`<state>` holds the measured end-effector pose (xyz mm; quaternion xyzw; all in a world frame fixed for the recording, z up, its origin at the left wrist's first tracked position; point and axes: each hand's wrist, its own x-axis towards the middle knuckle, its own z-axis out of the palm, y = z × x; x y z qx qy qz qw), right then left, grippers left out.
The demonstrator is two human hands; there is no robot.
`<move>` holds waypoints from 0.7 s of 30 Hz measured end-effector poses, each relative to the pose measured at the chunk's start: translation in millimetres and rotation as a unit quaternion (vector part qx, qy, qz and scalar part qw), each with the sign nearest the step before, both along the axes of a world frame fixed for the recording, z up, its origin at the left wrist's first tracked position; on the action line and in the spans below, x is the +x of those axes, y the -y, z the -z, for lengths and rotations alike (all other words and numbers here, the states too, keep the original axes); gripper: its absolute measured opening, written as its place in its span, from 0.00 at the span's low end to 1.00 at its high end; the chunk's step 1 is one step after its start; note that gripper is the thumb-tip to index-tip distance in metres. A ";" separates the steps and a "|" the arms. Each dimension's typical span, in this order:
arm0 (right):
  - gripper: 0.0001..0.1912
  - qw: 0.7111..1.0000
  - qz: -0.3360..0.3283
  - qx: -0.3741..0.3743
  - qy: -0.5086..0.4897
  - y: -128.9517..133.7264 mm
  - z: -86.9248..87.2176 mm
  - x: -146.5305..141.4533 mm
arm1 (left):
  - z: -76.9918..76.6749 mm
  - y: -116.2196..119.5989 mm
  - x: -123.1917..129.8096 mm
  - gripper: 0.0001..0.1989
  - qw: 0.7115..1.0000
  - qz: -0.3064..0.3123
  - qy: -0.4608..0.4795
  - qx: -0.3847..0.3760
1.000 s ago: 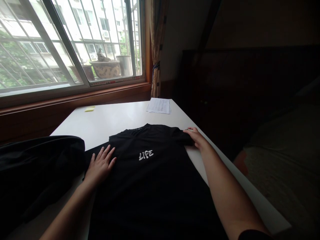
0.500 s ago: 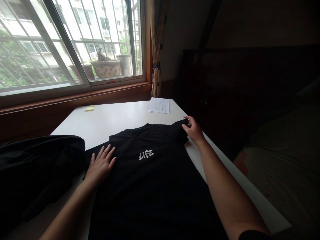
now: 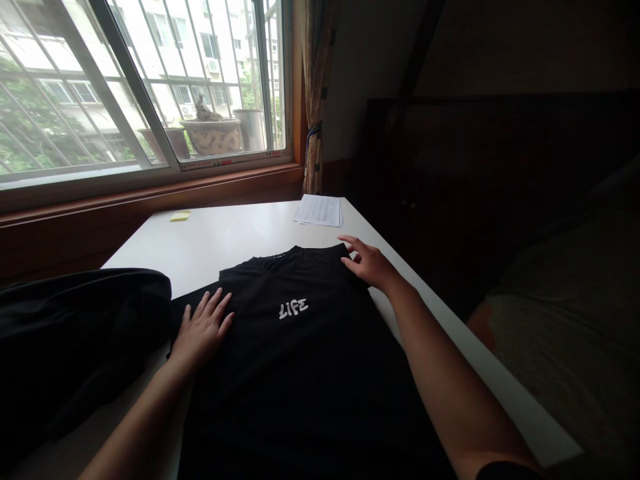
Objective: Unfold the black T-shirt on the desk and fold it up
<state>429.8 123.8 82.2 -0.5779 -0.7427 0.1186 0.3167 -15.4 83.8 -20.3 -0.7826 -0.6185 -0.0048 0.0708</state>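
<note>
A black T-shirt (image 3: 300, 373) with white lettering on its chest lies spread out, its neckline at the far side. My left hand (image 3: 203, 328) rests flat on the shirt's left shoulder and sleeve, fingers spread. At the shirt's right shoulder is my right hand (image 3: 369, 264), thumb and index finger apart on either side of the cloth's corner. The right sleeve is mostly hidden beneath this hand, and its other fingers are partly out of sight.
A white table (image 3: 240, 223) carries the shirt. Bunched dark cloth (image 3: 85, 327) lies at the left. Printed papers (image 3: 319, 211) and a yellow note pad (image 3: 180, 217) are near the far edge. A barred window (image 3: 200, 80) and tied curtain (image 3: 314, 100) stand behind.
My right hand has moved left, from the outer sleeve end to the shoulder, and the sleeve no longer sticks out to the right. My left hand has stayed in place.
</note>
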 end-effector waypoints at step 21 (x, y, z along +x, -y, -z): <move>0.12 0.939 -0.031 -0.342 -0.021 -1.9 12.2 38.8 | 0.3 -0.8 0.0 0.28 1.000 -0.004 0.005 -0.004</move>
